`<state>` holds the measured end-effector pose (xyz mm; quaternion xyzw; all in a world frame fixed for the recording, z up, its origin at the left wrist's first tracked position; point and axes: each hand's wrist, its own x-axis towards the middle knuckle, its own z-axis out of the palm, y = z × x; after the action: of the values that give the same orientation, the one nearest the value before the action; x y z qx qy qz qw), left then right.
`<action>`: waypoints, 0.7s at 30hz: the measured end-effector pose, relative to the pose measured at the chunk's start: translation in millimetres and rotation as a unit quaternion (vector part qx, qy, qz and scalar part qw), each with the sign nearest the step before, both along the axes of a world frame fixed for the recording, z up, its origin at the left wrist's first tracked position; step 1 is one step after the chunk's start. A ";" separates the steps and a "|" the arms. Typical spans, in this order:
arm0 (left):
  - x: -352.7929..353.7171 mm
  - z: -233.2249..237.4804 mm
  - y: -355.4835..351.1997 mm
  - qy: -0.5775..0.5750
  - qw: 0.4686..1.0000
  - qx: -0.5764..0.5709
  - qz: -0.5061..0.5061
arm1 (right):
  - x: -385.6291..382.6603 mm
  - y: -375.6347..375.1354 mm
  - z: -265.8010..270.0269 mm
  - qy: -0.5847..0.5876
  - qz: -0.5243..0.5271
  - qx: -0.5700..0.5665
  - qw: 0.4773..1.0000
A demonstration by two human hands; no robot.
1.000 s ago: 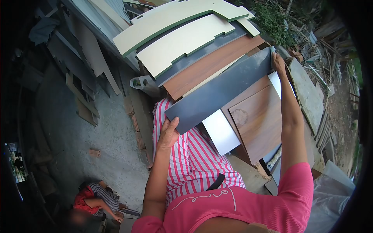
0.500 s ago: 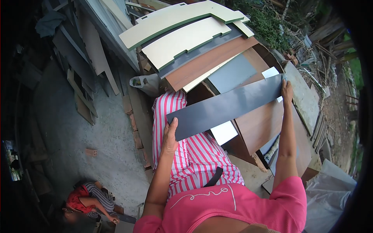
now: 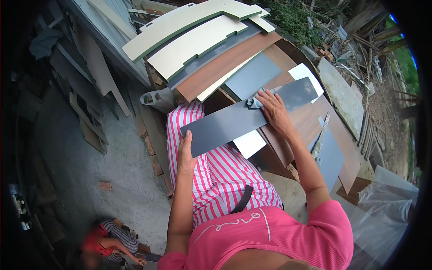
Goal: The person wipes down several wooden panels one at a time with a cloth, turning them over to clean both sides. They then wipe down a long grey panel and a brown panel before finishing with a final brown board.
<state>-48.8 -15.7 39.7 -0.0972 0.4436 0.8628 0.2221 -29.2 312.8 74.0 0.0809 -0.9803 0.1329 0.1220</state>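
A long dark grey board (image 3: 225, 126) lies slanted across my lap and the pile of panels, its right end higher in view. My left hand (image 3: 185, 150) grips its near left end, thumb on the top face. On the board's upper face, right of its middle, my right hand (image 3: 276, 113) presses a crumpled grey cloth (image 3: 254, 103) under its fingers. Beneath the board are a white piece (image 3: 250, 143), a blue-grey panel (image 3: 253, 75) and brown wood-grain panels (image 3: 335, 112).
Cream boards with green edges (image 3: 198, 49) are stacked at the far side. Scrap panels (image 3: 83, 76) lean at the left. A plastic bag (image 3: 158, 99) stands beside my knee. Another person (image 3: 110, 243) sits low at the bottom left. Plastic sheeting (image 3: 387, 211) lies at the right.
My right hand has moved from the board's far right end inward along its face, with the cloth under it. The left hand keeps its grip. The whole view has shifted slightly.
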 end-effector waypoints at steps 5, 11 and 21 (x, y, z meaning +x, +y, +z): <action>0.2 -2.3 -1.7 0.024 1.000 0.002 -0.018 | -5.5 146.2 -42.4 0.007 -0.269 -0.010 0.963; 1.7 -2.3 -1.1 0.031 0.999 0.020 -0.008 | 5.3 185.5 -19.7 0.198 -0.393 -0.044 0.897; -0.3 -10.7 1.1 0.030 0.994 0.100 0.018 | 18.9 -183.7 23.9 0.032 0.073 -0.262 0.962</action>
<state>-49.0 -14.6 29.0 -0.0564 0.3598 0.9092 0.2017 -10.4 129.1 97.9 0.1212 -0.8982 0.3910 0.1602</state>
